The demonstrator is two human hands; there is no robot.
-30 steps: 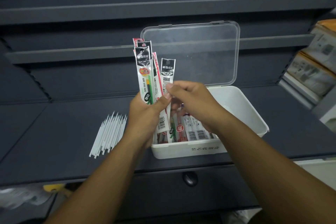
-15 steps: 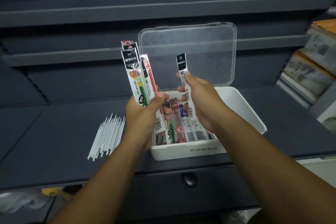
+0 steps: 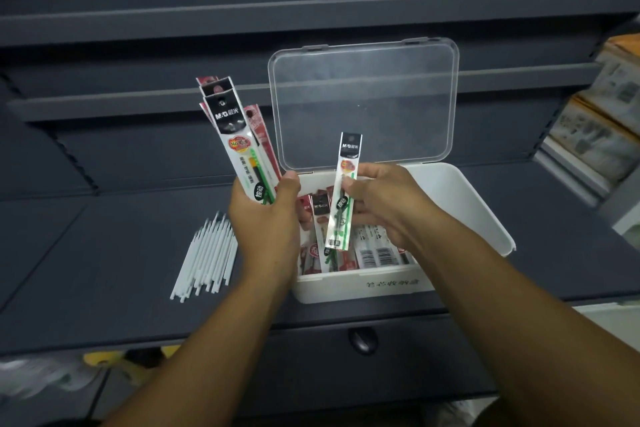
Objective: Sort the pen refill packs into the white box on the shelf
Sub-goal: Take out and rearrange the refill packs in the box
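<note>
A white box (image 3: 474,204) stands on the dark shelf with its clear lid (image 3: 363,100) raised behind it. Several pen refill packs (image 3: 377,255) lie in its left half. My left hand (image 3: 266,215) grips a fanned bunch of refill packs (image 3: 239,142) upright, just left of the box. My right hand (image 3: 384,201) pinches a single refill pack (image 3: 344,191) with a black top and green refill, held upright over the packs in the box.
A loose bundle of white refill tubes (image 3: 207,253) lies on the shelf left of the box. Stacked cartons (image 3: 595,114) sit at the far right. A drawer front with a round pull (image 3: 362,340) is below the shelf edge.
My right hand drew one pack from the bunch in my left hand, carried it right, and has now lowered it over the box. The left hand's bunch shifted slightly left.
</note>
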